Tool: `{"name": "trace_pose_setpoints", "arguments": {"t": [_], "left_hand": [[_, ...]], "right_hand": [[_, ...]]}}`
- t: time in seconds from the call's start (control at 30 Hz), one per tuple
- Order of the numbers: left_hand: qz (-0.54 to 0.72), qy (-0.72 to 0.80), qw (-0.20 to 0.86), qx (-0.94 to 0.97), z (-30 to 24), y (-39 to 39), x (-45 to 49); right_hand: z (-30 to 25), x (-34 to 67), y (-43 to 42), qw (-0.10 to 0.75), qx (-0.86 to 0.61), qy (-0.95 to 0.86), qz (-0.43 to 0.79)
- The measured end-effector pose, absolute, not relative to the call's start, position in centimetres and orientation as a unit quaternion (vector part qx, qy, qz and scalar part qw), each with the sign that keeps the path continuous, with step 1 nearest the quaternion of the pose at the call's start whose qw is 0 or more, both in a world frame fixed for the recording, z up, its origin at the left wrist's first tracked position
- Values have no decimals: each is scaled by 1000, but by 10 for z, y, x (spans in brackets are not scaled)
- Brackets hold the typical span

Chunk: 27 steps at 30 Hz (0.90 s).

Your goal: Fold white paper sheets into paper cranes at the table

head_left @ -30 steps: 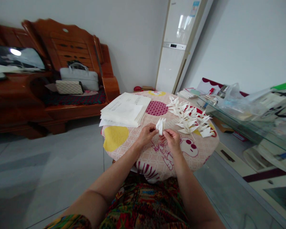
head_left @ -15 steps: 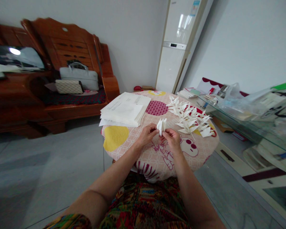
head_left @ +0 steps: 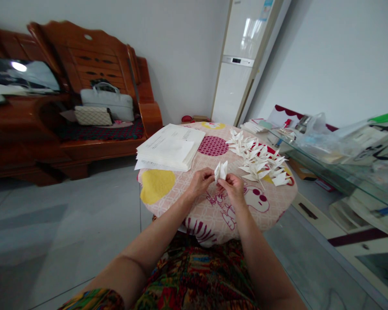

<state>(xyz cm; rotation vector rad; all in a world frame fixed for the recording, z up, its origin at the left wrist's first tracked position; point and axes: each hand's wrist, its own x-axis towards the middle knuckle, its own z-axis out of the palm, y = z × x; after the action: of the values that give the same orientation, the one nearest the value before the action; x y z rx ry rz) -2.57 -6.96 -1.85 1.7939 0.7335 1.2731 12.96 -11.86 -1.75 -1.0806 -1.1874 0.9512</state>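
Between my two hands is a small folded white paper piece (head_left: pixel 221 170), held upright just above the cloth-covered table. My left hand (head_left: pixel 201 181) pinches its left side with thumb and forefinger. On the right, my right hand (head_left: pixel 234 187) grips its lower edge, fingers bent and pressed together. To the right of the hands lies a heap of folded paper cranes (head_left: pixel 255 157) with pointed tips. A thick stack of white paper sheets (head_left: pixel 171 148) rests on the table's left side; the top sheet is smaller than those beneath.
The round table wears a patterned tablecloth (head_left: pixel 187 206). Close along its right side runs a glass shelf (head_left: pixel 342 172) loaded with plastic bags and other items. A wooden bench (head_left: pixel 93 56) with bags stands at the left, and a tall white air conditioner (head_left: pixel 234 82) behind.
The folded paper has turned slightly, and its upper points have spread apart. My right fingers have shifted a little left along its lower edge. The cranes and paper stack stay put.
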Motion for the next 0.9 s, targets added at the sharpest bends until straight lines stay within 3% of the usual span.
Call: {"name": "trace_pose_setpoints", "arguments": {"t": [0.53, 0.9], "left_hand": [[509, 306, 391, 703, -19, -71, -24], [529, 306, 336, 717, -16, -71, -28]], "right_hand": [[-18, 129, -120, 578, -496, -540, 359], [-6, 132, -124, 613, -474, -591, 226]]}}
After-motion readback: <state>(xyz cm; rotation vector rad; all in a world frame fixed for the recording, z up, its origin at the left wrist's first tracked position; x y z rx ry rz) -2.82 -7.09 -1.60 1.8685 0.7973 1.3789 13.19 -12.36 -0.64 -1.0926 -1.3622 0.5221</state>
